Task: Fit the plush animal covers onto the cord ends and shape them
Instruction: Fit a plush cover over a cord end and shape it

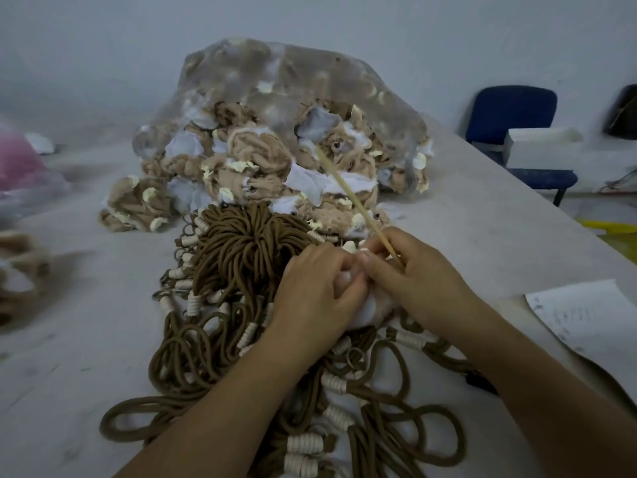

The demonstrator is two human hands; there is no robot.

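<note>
A tangle of brown cords (241, 257) with cream wrapped ends lies on the table in front of me. Between my hands sits a tan and white plush cover (372, 307). My left hand (317, 291) pinches its upper edge with curled fingers. My right hand (417, 281) grips the same cover and holds a thin wooden stick (348, 188) that slants up and away to the left. Behind the cords a heap of inside-out plush covers (262, 167) spills from a clear plastic bag (293, 70). The cord end inside the cover is hidden.
The white table (86, 298) runs to an edge on the right. A sheet of paper (582, 319) lies at right. More plush pieces (20, 270) and a pink bag (17, 163) sit at left. A blue chair (517, 115) with a white box (541, 146) stands beyond the table.
</note>
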